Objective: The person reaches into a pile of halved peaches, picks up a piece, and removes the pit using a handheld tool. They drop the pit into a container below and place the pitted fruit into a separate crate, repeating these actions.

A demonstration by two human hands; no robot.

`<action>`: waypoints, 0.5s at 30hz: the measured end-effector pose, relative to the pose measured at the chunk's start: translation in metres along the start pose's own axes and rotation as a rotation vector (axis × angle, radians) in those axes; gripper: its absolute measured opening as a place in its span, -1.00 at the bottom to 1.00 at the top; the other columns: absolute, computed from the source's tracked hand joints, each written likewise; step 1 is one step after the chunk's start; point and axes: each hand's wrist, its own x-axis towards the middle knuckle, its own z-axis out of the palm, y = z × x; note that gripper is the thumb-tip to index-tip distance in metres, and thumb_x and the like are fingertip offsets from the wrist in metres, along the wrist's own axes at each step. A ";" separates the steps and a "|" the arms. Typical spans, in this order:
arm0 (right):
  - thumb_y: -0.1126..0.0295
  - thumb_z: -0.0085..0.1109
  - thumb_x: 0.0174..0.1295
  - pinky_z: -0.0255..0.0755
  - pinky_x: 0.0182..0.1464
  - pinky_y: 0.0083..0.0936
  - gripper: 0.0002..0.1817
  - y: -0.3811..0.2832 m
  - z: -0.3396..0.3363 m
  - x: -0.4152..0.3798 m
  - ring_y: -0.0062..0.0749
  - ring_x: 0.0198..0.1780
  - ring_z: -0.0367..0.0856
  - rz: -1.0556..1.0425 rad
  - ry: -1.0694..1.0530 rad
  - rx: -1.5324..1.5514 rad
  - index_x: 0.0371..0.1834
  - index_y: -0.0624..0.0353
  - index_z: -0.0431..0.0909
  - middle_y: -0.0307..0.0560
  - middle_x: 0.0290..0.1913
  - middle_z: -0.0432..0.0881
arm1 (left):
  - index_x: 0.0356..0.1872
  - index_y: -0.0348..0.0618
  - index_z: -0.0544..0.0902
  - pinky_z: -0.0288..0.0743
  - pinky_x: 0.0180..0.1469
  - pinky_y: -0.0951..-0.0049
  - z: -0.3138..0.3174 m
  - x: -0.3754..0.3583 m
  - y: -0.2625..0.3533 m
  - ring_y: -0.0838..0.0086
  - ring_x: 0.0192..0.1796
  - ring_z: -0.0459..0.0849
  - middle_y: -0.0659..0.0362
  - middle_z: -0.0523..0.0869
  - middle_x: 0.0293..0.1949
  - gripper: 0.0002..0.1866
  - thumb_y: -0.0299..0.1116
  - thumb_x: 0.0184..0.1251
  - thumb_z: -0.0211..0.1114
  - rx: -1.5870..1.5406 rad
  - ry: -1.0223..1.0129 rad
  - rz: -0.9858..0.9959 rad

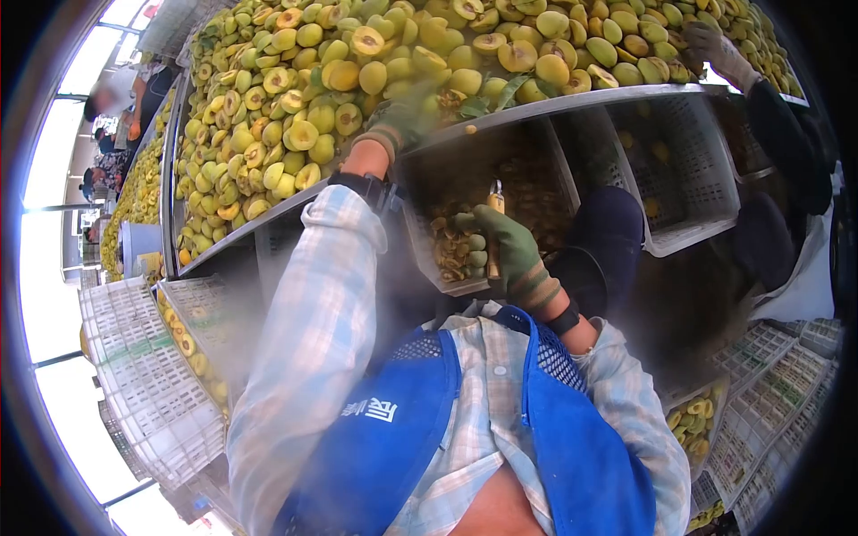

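Note:
Yellow-green fruit [304, 134], many of them halved, lies piled on a metal-edged table. My left hand [398, 125], in a green glove with a striped cuff, reaches over the table's edge to the pile; its fingers are blurred. Below the edge, my right hand [509, 250], gloved alike, is closed round a wooden-handled tool [495, 214] with a metal tip pointing up. Under it stands a crate [460, 286] holding brown pits and scraps, with some green pieces beside my right hand.
A metal rim [572, 101] runs along the table's front. To the right is a pale crate [688, 170]. A co-worker's gloved hand [719, 55] touches the pile at upper right. Stacked white crates [147, 375] stand lower left, others [769, 393] lower right. More people are at far left.

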 end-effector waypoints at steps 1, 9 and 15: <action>0.11 0.06 0.42 0.32 -0.57 -0.57 -0.63 -0.002 0.001 -0.003 -0.53 -0.62 0.37 -0.034 0.047 -0.018 -0.05 0.24 0.50 -0.29 -0.54 0.42 | 0.38 0.09 0.42 0.45 0.22 0.18 -0.003 0.006 0.005 0.01 0.14 0.63 -0.09 0.68 0.09 -0.31 -0.09 0.15 0.28 0.027 -0.045 -0.006; 0.13 0.05 0.42 0.31 -0.61 -0.57 -0.65 0.000 0.003 -0.004 -0.55 -0.63 0.37 -0.021 0.023 0.011 -0.10 0.25 0.50 -0.26 -0.53 0.42 | 0.20 0.11 0.62 0.47 0.21 0.18 -0.021 0.005 0.026 0.06 0.13 0.65 -0.05 0.70 0.06 -0.38 0.09 0.07 0.29 0.192 -0.155 -0.180; 0.11 0.04 0.42 0.30 -0.64 -0.56 -0.63 0.001 0.004 -0.005 -0.54 -0.63 0.38 -0.061 0.032 -0.031 -0.10 0.28 0.50 -0.26 -0.53 0.41 | 0.15 0.04 0.65 0.49 0.19 0.18 -0.004 0.019 0.006 0.08 0.12 0.65 -0.03 0.71 0.03 -0.38 0.10 0.06 0.30 0.305 -0.191 -0.144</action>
